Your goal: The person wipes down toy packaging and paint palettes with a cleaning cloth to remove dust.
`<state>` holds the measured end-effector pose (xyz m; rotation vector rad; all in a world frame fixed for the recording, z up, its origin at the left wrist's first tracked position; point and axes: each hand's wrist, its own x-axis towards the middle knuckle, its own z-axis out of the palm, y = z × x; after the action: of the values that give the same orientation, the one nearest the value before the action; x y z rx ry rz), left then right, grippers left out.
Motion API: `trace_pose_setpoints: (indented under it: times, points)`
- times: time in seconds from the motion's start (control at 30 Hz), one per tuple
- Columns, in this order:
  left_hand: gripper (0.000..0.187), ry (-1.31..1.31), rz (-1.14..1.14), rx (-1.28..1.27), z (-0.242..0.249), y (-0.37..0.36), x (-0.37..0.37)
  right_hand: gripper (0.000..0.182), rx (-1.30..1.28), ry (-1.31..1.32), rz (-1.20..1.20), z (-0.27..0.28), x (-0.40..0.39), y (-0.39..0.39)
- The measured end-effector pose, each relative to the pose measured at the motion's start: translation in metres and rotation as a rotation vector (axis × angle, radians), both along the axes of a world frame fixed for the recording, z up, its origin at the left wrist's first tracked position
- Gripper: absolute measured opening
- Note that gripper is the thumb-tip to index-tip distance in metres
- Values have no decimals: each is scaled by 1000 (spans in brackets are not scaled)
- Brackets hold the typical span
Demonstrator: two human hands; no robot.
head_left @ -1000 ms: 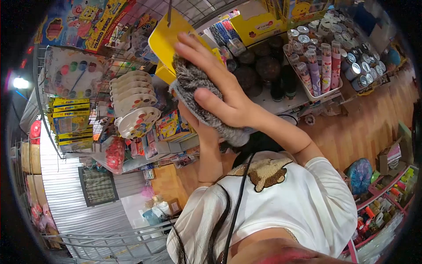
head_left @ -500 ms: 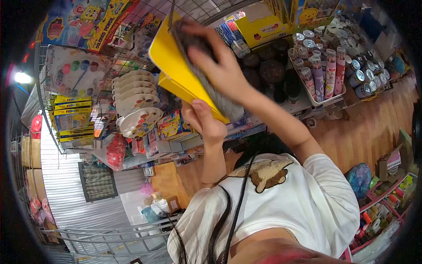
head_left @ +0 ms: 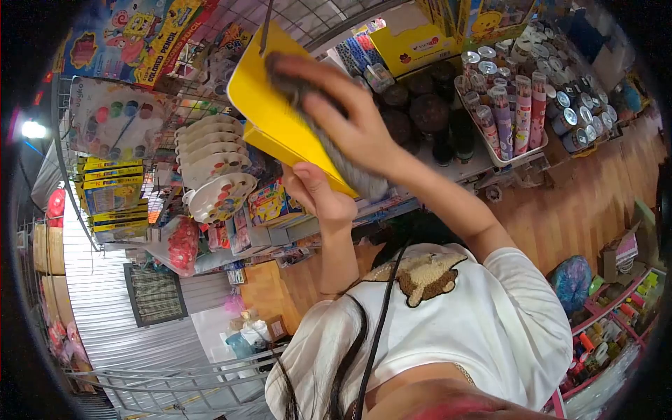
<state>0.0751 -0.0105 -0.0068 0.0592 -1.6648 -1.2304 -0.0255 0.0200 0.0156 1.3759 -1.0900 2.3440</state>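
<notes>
My right hand (head_left: 353,122) presses a grey fuzzy cloth (head_left: 353,173) flat against a yellow board (head_left: 269,105) that is tilted up in front of a shop shelf. The cloth runs from under my fingers down to the board's lower right edge. My left hand (head_left: 318,199) grips the board from below at its lower edge, thumb toward me. A thin metal hook (head_left: 266,24) of the wire rack stands at the board's top.
White paint palettes (head_left: 210,164) and a watercolour set (head_left: 115,115) hang on the wire rack at left. A white tray of pencil tubes (head_left: 507,105), dark round pots (head_left: 427,108) and a yellow box (head_left: 413,38) fill the shelf behind. A wooden floor (head_left: 581,203) lies at right.
My right hand has slid the cloth up and across the yellow board; the cloth was bunched up, now it lies flat. My left hand dropped to the board's lower edge.
</notes>
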Motion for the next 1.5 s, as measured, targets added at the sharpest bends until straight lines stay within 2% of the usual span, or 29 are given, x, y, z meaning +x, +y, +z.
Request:
trace_pose_setpoints:
  times: [0.07,0.23,0.37,0.47,0.53,0.6,0.7,0.77,0.83,0.9,1.0,1.1,1.17,1.2,1.27,1.33,1.37,1.4,1.5]
  points:
    - [51,1,18,142,6,6,-1,37,-44,133,82,6,18,18]
    - [46,31,-4,169,10,9,0,41,-91,314,48,28,6,15]
    - [41,-2,114,-1,0,4,0,33,-137,50,-139,25,-13,-13]
    - [41,114,186,111,9,16,-11,34,-97,91,-19,21,-1,1]
    - [44,52,26,151,9,13,0,37,-119,224,45,27,11,17]
    - [45,70,-10,172,7,13,-2,37,-108,280,67,28,9,16]
    - [43,59,155,58,8,12,-7,38,-69,208,43,29,-7,5]
    - [42,46,108,20,2,6,-6,35,-42,109,-52,18,-26,-17]
    - [42,79,-55,63,-5,3,-1,34,3,-6,-50,0,-49,-41]
    - [41,80,-53,8,-5,3,-2,35,61,-87,-21,-13,-64,-57]
    - [41,61,-19,-17,-6,1,-3,35,135,-184,3,-28,-63,-60]
    - [41,30,57,-2,-5,0,-3,36,112,-245,18,-22,-20,-24]
    - [39,51,86,86,3,4,-7,39,173,-39,-106,-15,9,10]
    - [39,80,85,166,10,10,-11,41,152,19,-11,-9,20,23]
    - [37,104,78,261,12,13,-12,41,99,184,16,8,26,36]
    - [36,95,65,283,10,9,-6,41,70,167,21,14,19,25]
    - [36,103,54,215,8,6,-6,41,51,167,19,18,9,16]
    - [36,113,43,146,4,2,-7,38,37,148,-110,16,-4,4]
    - [36,108,-45,71,7,3,-8,34,42,-18,-180,-9,-44,-34]
